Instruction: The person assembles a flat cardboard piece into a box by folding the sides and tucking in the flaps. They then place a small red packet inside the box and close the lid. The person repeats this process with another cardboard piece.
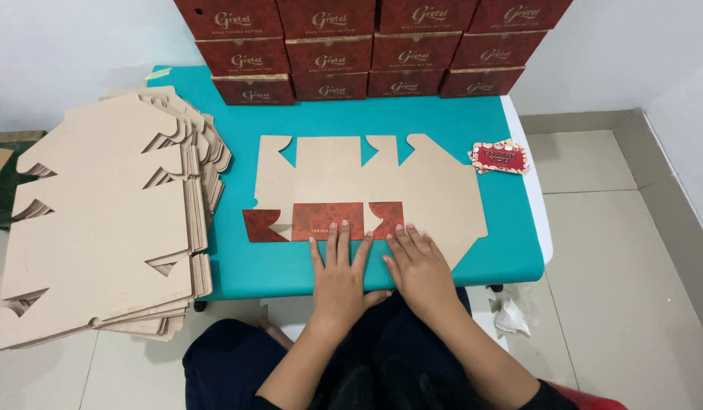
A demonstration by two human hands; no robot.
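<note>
Both hands, left hand (338,266) and right hand (418,262), press flat on the near folded red flap (327,220) of a die-cut cardboard blank (366,182). Left of the blank lies a stack of blanks (101,220); behind it, red boxes (366,45).

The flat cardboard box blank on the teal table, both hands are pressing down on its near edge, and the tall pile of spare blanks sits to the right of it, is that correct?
Not quite. Both the left hand and right hand do press the near edge of the flat cardboard box blank on the teal table, but the head view shows the pile of spare blanks to its left, not right.
</note>
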